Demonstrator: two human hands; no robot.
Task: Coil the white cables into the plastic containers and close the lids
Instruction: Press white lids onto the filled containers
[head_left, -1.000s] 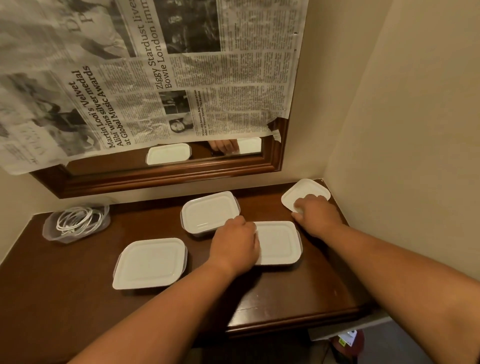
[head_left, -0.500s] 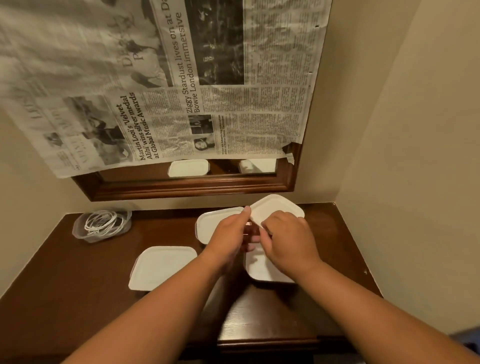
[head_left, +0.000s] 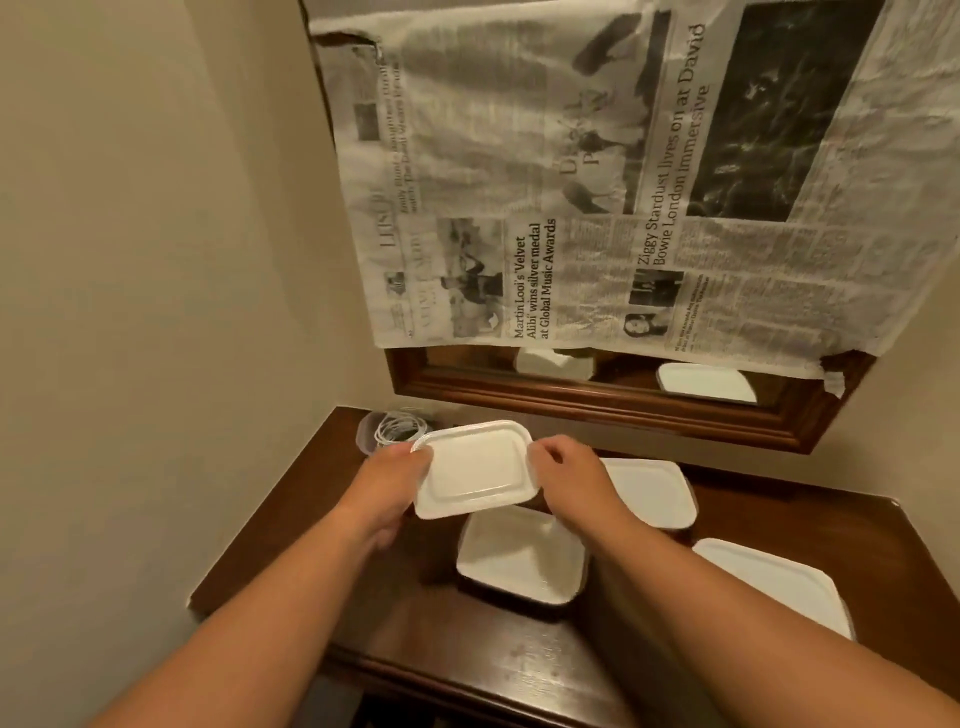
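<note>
- Head view showed both hands holding one white lid (head_left: 475, 470) in the air above the back left part of the dark wooden surface (head_left: 467, 649).
- Left hand (head_left: 395, 483) gripped the lid's left edge, with its fingers curled round the rim.
- Right hand (head_left: 566, 478) pinched the lid's right edge, with the fingertips bent over the rim.
- The lid was held nearly flat, tilted a little, with its top face to the camera.
- A clear open container (head_left: 369, 436) stood in the back left corner of the surface, just beyond the left hand and partly hidden by the lid.
- A coiled white cable (head_left: 400, 427) lay inside that container, with no lid on it.
- A closed container (head_left: 522, 558) with a white lid stood on the surface just in front of the held lid, between the two forearms.
- A second closed container (head_left: 649, 491) stood to its right and further back, beside the right hand.
- A third closed container (head_left: 774, 582) stood near the right edge of the view, partly covered by the right forearm.
- A wood-framed mirror (head_left: 597, 410) hung on the wall behind the surface, mostly covered by a sheet of newspaper (head_left: 571, 208); white lids were reflected in the uncovered strip.
</note>
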